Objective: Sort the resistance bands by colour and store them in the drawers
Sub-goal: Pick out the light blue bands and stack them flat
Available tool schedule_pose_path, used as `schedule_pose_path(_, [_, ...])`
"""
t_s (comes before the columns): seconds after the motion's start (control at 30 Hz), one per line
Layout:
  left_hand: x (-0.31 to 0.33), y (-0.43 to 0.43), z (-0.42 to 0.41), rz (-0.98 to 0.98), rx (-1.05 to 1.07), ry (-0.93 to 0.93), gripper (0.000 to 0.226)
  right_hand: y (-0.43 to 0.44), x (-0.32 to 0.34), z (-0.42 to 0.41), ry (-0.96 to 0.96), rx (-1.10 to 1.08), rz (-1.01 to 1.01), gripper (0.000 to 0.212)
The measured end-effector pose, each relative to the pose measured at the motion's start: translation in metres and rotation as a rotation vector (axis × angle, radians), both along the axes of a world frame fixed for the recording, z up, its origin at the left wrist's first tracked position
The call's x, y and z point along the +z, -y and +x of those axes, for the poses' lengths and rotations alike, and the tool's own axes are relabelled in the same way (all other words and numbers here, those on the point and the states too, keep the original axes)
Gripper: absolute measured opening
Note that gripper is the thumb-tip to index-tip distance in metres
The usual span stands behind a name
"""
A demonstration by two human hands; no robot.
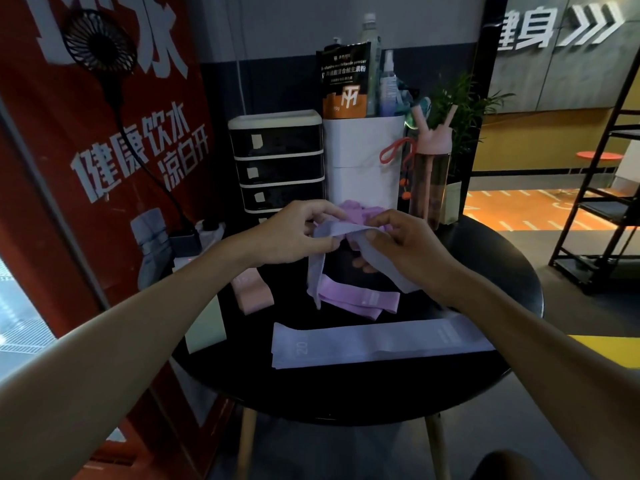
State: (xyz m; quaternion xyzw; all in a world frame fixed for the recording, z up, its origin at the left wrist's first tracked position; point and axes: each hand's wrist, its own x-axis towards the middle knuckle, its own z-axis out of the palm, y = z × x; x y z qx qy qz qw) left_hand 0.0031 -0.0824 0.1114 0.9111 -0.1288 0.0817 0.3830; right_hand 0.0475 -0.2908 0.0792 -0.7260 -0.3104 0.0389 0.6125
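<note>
Evidently early in the sort: the left hand [294, 237] and right hand [405, 247] lift a lavender band [346, 229] above the tabletop [502, 271], the fingers of both pinching its upper fold. A second lavender band [374, 341], a purple band [360, 301], a pink band [251, 289] and a purple heap [349, 206] lie loose on the tabletop. The drawer unit [277, 161] at the back shows its visible drawers closed, so storing appears not yet begun.

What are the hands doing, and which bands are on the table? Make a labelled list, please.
Hands: left hand and right hand pinch one pale lilac fabric band
Lying on round black table: another pale lilac band, purple fabric band, pink fabric band
Drawers: black-fronted drawer unit at the back, visible drawers shut
</note>
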Motion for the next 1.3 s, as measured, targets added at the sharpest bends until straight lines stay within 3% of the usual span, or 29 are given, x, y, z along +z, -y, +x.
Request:
schedule_pose_path(0.17, [-0.002, -0.004, 0.004, -0.032, 0.03, 0.001, 0.017, 0.005, -0.002, 0.001, 0.053, 0.028, -0.117, 0.015])
schedule_pose_path(0.43, [-0.008, -0.009, 0.004, 0.05, -0.014, -0.082, 0.028, 0.013, -0.007, 0.012, 0.189, -0.101, -0.158, 0.015])
schedule_pose_path(0.63, [-0.015, -0.018, -0.004, 0.288, -0.008, -0.082, 0.026, 0.035, -0.012, 0.016, 0.336, -0.058, -0.361, 0.015])
schedule_pose_path(0.9, [-0.032, -0.021, -0.024, 0.347, -0.024, -0.089, 0.027, 0.071, -0.03, 0.013, 0.229, 0.047, -0.54, 0.04])
schedule_pose_path(1.3, [-0.066, -0.012, -0.044, 0.376, -0.088, -0.197, 0.032, 0.086, -0.037, 0.008, 0.279, 0.13, -0.827, 0.038])
